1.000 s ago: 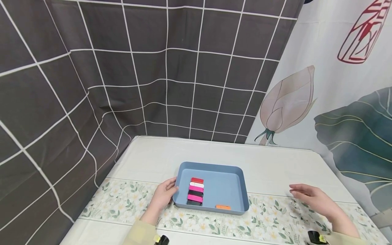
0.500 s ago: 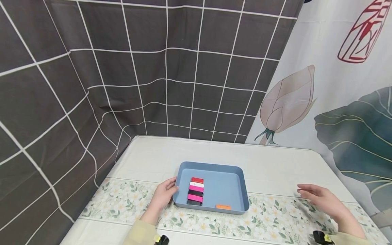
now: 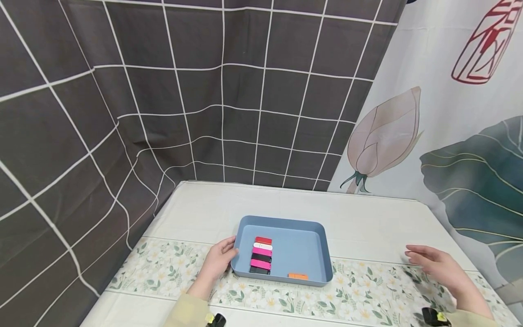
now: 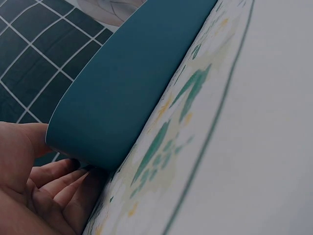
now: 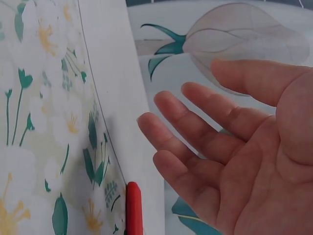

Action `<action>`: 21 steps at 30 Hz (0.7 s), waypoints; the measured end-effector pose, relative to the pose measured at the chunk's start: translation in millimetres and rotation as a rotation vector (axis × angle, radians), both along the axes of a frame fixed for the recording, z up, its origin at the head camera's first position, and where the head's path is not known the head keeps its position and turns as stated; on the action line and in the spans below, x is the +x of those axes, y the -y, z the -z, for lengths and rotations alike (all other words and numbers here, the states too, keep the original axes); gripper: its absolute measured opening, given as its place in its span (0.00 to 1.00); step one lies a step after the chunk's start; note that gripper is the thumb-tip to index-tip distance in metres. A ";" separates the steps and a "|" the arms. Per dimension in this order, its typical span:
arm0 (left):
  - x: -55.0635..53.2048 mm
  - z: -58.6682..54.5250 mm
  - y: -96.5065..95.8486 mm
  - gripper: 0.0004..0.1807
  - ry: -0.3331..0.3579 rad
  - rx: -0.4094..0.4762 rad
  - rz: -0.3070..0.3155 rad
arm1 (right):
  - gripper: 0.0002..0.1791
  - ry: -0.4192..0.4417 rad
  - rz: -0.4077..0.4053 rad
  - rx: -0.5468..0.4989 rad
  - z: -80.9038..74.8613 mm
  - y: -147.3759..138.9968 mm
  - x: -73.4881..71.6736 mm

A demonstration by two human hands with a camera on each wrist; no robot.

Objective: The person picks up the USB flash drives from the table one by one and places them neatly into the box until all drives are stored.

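My left hand [image 3: 216,262] grips the left wall of a shallow blue tray [image 3: 300,247]. In the left wrist view, its thumb goes over the rim while the fingers [image 4: 61,183] lie along the outside near the base. Inside the tray, small oblong pieces form a column at the left: red [image 3: 263,240], white [image 3: 262,246], then pink and black ones by turns. Apart from them, an orange piece [image 3: 298,276] lies by the near wall. My right hand [image 3: 441,269] hovers at the right, holding nothing, fingers loosely bent. Below it, the right wrist view has a red oblong object [image 5: 134,208], hidden in the head view.
A white table cover [image 3: 351,218] with a flowered band [image 3: 355,286] lies under the tray. Behind hangs a dark gridded cloth [image 3: 241,122], which also runs along the left side. At the right is a white curtain [image 3: 408,168] printed with a bud and leaf.
My right hand has drifted to the right, away from the tray. The left hand, the tray and its pieces stay put.
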State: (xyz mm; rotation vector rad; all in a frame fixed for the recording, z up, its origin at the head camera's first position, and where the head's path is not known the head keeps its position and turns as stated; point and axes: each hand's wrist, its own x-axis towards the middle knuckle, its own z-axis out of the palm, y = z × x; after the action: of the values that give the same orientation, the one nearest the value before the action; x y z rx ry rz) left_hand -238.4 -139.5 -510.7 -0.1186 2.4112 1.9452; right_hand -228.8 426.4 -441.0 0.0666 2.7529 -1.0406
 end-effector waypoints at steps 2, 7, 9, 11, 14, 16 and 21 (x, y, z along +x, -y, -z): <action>-0.2 0.3 0.1 0.28 0.001 0.001 0.000 | 0.35 -0.007 0.014 -0.001 0.9 -2.7 0.2; -0.2 0.5 0.1 0.29 0.003 0.005 0.000 | 0.37 0.003 0.064 0.016 2.4 -10.3 -0.6; 0.0 0.3 0.1 0.28 0.002 0.005 0.000 | 0.39 0.019 0.089 0.026 3.2 -13.7 -1.4; 0.2 0.0 0.1 0.28 0.002 0.006 0.000 | 0.40 0.031 0.120 0.029 4.9 -17.5 -2.4; 0.4 -0.2 0.1 0.28 0.004 0.004 0.000 | 0.41 0.012 0.194 0.009 10.6 -23.3 -3.0; 0.4 -0.1 0.2 0.28 0.005 0.003 0.000 | 0.41 -0.004 0.273 -0.012 15.1 -26.4 -4.0; 0.0 0.1 0.7 0.28 -0.002 0.003 0.003 | 0.40 0.001 0.513 -0.098 24.4 -29.4 -5.6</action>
State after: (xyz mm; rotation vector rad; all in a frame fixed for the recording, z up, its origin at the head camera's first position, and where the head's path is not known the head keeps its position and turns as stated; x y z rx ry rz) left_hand -238.5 -140.1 -510.9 -0.1134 2.4086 1.9481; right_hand -234.5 455.9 -465.4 0.7917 2.7392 -1.2811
